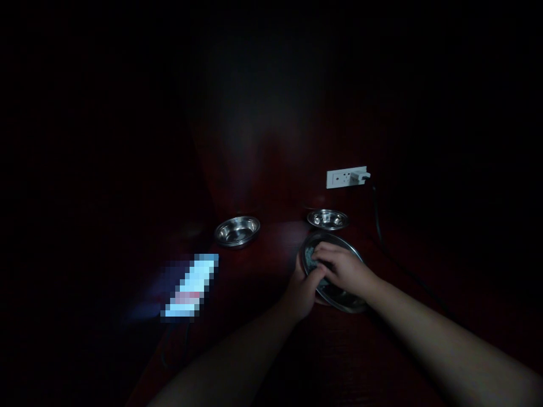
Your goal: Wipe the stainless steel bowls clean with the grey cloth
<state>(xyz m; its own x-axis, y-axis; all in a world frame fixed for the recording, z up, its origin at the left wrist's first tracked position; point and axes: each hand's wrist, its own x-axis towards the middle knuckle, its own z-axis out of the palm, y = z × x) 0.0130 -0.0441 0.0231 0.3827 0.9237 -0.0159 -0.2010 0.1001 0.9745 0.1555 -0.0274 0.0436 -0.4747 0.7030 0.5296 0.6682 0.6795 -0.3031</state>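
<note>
- Beneath all objs., dark red surface (pixel 278 240) spreads in dim light; most of its edges are lost in the black.
- Metal bowl (pixel 354 251), the largest vessel, is R of ctr, near the person. It is tilted, w/ the opening turned toward the person.
- R hand (pixel 344 268) reaches over the rim into metal bowl, fingers bent, tips at the pale contents (pixel 310 258); whether they pinch some, one cannot tell.
- L hand (pixel 302 289) grips metal bowl at its L side, thumb at the rim, other fingers partly hidden.
- Glowing rectangle (pixel 190 291) lies at far L, well apart from both hands; it is blurred into coarse squares, so not readable.
- L dish (pixel 237 230), round and shiny, stands btwn glowing rectangle and metal bowl, a bit farther back.
- R dish (pixel 328 219), also shiny, is just behind metal bowl.
- Black cable (pixel 376 217) goes down from white plug (pixel 360 177), then fades to the R.
- Socket plate (pixel 336 179), white, is beyond R dish; white plug sits in its R end.
- Pale contents, small bits, lie at the L inside of metal bowl; exact kind unclear.
</note>
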